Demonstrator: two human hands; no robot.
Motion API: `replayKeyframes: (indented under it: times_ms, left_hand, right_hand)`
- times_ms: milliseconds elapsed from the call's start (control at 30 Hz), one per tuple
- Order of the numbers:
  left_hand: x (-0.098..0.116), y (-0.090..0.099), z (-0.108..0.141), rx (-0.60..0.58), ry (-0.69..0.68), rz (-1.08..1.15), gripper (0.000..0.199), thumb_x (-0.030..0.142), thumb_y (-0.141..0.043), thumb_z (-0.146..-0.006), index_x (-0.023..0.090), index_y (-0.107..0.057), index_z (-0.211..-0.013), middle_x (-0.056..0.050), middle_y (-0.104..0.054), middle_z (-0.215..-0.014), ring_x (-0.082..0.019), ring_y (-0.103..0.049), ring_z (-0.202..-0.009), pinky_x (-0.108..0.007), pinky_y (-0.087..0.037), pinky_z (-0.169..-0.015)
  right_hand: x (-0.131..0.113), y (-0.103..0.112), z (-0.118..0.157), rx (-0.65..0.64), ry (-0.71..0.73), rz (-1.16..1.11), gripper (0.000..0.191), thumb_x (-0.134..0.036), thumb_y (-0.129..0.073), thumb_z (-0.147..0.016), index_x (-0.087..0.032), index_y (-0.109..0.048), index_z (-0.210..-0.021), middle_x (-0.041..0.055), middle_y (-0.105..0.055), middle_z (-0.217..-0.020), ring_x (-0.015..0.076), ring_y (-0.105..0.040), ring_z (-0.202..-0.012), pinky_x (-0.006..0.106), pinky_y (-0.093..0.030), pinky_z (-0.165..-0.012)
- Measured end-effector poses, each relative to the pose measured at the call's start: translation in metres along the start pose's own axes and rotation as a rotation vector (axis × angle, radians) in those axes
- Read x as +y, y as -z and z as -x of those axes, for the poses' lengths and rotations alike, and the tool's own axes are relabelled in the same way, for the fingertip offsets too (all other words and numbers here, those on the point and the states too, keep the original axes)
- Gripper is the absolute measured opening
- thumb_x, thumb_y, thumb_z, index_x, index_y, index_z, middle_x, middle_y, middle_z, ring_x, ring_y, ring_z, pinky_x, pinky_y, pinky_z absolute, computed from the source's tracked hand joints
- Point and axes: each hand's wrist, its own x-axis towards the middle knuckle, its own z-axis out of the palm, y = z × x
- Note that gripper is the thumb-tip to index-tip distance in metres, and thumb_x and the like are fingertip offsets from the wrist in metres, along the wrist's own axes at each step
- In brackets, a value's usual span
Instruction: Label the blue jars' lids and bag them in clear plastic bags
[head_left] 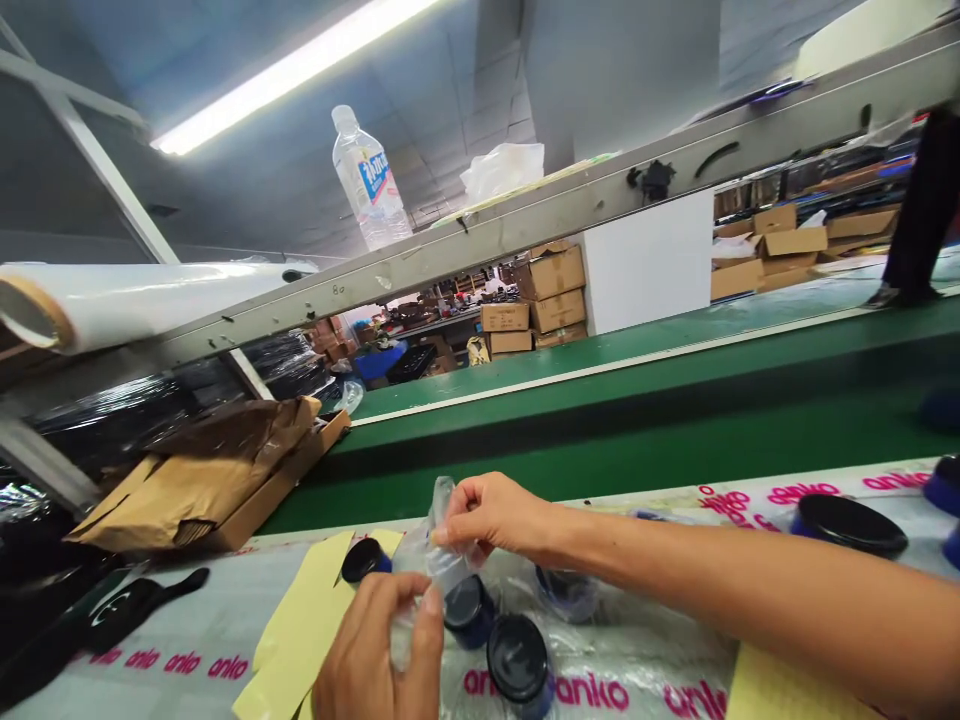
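A crumpled clear plastic bag (pixel 448 568) stretches between my two hands, above the covered bench. My right hand (pixel 499 515) pinches its upper end between thumb and fingertips. Lower and to the left, my left hand (pixel 382 645) has its thumb and forefinger closed at the bag's lower edge. Just under the bag stands a blue jar with a black top (pixel 469 608), partly covered by the plastic. A similar jar (pixel 519 660) is nearer to me, and a smaller dark one (pixel 365 560) lies tilted past my left hand. Another dark jar (pixel 566 590) is partly behind my right forearm.
A green conveyor belt (pixel 600 440) runs behind the bench. Flattened brown cardboard (pixel 202 480) lies at left, near yellow card (pixel 300 620) and a black paddle-shaped piece (pixel 142 605). A wide dark jar (pixel 851 525) stands at right. An overhead rail (pixel 525 210) carries a water bottle (pixel 369 185).
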Motion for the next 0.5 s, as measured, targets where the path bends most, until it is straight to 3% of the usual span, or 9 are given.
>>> replayKeyframes:
  times_ms: [67,133,233,300,400,500]
  left_hand:
    - [0.014,-0.001,-0.006,-0.078,0.27,0.148,0.042,0.065,-0.06,-0.082,0.025,-0.068,-0.09,0.0,-0.068,-0.083,-0.021,-0.063,-0.078,-0.03,-0.043,-0.07]
    - [0.019,-0.001,-0.014,-0.134,0.431,0.278,0.048,0.068,-0.068,-0.074,0.023,-0.068,-0.091,0.0,-0.07,-0.082,-0.021,-0.063,-0.075,-0.027,-0.044,-0.066]
    - [0.013,0.0,-0.023,-0.232,0.523,0.496,0.046,0.064,-0.074,-0.07,0.02,-0.067,-0.081,-0.002,-0.071,-0.075,-0.017,-0.061,-0.067,-0.023,-0.044,-0.061]
    - [0.005,0.0,-0.025,-0.256,0.595,0.637,0.044,0.059,-0.08,-0.066,0.018,-0.067,-0.077,-0.002,-0.071,-0.069,-0.015,-0.061,-0.061,-0.021,-0.044,-0.057]
    - [-0.002,-0.001,-0.027,-0.235,0.67,0.738,0.046,0.054,-0.087,-0.058,0.017,-0.066,-0.076,-0.001,-0.069,-0.061,-0.015,-0.061,-0.055,-0.02,-0.045,-0.053]
    - [-0.006,0.0,-0.028,-0.205,0.687,0.725,0.05,0.056,-0.087,-0.056,0.017,-0.066,-0.077,-0.001,-0.068,-0.059,-0.015,-0.06,-0.052,-0.02,-0.044,-0.05]
  right_hand:
    - [0.005,-0.008,-0.003,-0.068,-0.012,0.061,0.028,-0.025,-0.083,-0.061,-0.017,-0.056,-0.067,-0.005,-0.058,-0.053,0.0105,-0.052,-0.049,0.022,-0.042,-0.046]
    - [0.008,-0.013,-0.005,-0.13,-0.014,0.153,0.025,-0.017,-0.081,-0.059,-0.016,-0.057,-0.067,-0.0074,-0.056,-0.053,0.0085,-0.049,-0.05,0.02,-0.039,-0.047]
    - [0.01,-0.015,-0.007,-0.189,0.007,0.243,0.024,-0.013,-0.081,-0.057,-0.015,-0.06,-0.068,-0.0086,-0.055,-0.056,0.0065,-0.047,-0.054,0.017,-0.037,-0.049]
    - [0.01,-0.013,-0.009,-0.236,-0.02,0.219,0.027,-0.02,-0.084,-0.057,-0.015,-0.062,-0.071,-0.0063,-0.059,-0.061,0.0083,-0.052,-0.058,0.018,-0.043,-0.051]
    - [0.009,-0.01,-0.012,-0.316,-0.115,0.112,0.027,-0.028,-0.083,-0.06,-0.015,-0.065,-0.075,-0.0023,-0.063,-0.067,0.0121,-0.058,-0.063,0.023,-0.052,-0.054]
    - [0.008,-0.011,-0.013,-0.261,-0.146,0.003,0.023,-0.028,-0.08,-0.064,-0.015,-0.064,-0.075,-0.0007,-0.062,-0.069,0.0123,-0.058,-0.063,0.023,-0.053,-0.051]
